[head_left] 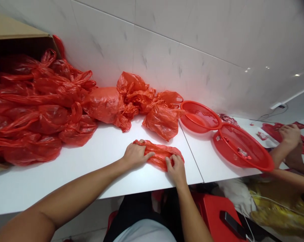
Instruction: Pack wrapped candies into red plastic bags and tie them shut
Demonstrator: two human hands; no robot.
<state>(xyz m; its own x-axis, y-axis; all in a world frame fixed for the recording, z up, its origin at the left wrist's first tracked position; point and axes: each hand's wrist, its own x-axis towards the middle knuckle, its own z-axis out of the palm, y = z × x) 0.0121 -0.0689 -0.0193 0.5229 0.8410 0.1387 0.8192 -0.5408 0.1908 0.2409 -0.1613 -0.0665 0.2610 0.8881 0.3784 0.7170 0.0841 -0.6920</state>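
Observation:
A red plastic bag lies low over the white table, stretched between my two hands. My left hand is closed on its left end, with the thumb on the near side. At the right end my right hand pinches the bag's near edge between thumb and fingers. Whatever the bag may contain is hidden. Just behind it sits a filled red plastic bag, and more red bags lie along the wall to the left.
An open cardboard box with a heap of tied red bags fills the left. Two red baskets stand to the right, the nearer with small wrapped pieces. A co-worker's hand is beyond them. A phone rests on a red stool.

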